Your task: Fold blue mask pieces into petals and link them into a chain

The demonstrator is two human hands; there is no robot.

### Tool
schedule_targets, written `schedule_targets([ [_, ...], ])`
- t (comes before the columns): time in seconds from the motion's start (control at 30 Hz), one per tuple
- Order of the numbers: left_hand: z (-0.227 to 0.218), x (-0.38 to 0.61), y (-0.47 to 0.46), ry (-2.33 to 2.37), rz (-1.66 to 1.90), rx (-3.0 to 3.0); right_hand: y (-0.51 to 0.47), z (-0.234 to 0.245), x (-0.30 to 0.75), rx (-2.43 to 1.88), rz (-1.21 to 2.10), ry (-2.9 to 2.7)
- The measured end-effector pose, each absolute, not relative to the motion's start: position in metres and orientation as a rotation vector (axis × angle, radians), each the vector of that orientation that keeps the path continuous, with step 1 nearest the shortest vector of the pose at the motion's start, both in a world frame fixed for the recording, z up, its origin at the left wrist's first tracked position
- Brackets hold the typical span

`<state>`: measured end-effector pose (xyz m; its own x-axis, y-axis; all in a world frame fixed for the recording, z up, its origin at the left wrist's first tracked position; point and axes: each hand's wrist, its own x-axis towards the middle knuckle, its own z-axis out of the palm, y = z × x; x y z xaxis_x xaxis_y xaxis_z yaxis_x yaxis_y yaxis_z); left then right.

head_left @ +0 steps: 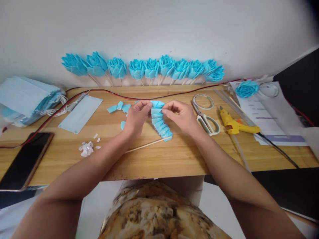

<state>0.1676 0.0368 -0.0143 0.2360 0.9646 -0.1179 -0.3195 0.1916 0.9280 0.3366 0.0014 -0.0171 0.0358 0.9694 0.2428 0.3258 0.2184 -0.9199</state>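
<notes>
My left hand (136,117) and my right hand (181,115) both pinch the top of a chain of folded light-blue petals (160,123) just above the wooden table (174,156). The chain hangs down and to the right between the two hands. A thin wooden stick (144,146) lies on the table under it. A few loose blue petals (119,107) lie just left of my left hand.
A row of finished blue paper flowers (149,68) leans on the wall; one more flower (247,88) lies on papers at right. Scissors (206,121), a tape roll (203,101) and a yellow glue gun (235,125) lie right. Left: face masks (27,98), phone (25,159), white scraps (86,148).
</notes>
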Motion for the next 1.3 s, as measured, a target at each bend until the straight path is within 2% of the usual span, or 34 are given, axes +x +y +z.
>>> schedule_targets([
  [1.3, -0.0204, 0.1637, 0.0368, 0.746, 1.100, 1.162, 0.0032, -0.0190, 0.3377, -1.290, 0.753, -1.437],
])
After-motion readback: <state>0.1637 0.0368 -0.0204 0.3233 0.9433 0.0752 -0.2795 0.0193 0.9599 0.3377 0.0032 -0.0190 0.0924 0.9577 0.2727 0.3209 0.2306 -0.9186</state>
